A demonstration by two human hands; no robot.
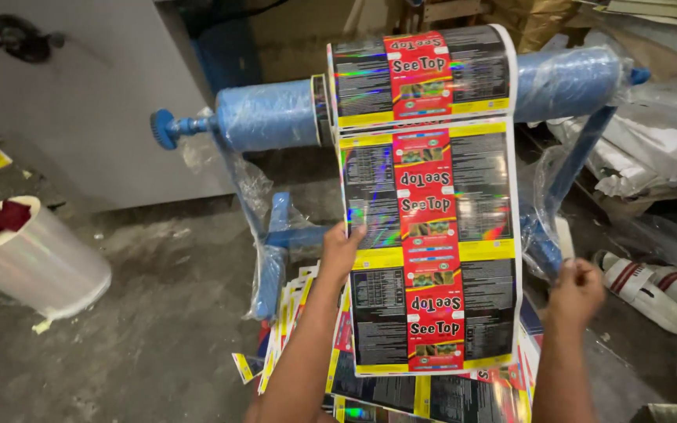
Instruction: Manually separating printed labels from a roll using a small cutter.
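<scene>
Head view: two hands draw a printed label strip off a roll.
From the label roll (421, 74) on the blue spindle (264, 116) at 12 o'clock, the strip (431, 251) hangs to centre. Left hand (341, 252) grips its left edge; right hand (576, 291), at 3 o'clock, is clenched, contents unclear. Loose labels (299, 313) pile at 6 o'clock; clear film roll (37, 262) at 9 o'clock.

Both arms are bare and reach up from below. The left hand (341, 252) is raised higher than the right one. Its fingers (354, 233) point up and bend over a little, with the back of the hand showing. The right hand (576, 291) sits lower, off to the side. It is curled into a loose fist.
</scene>
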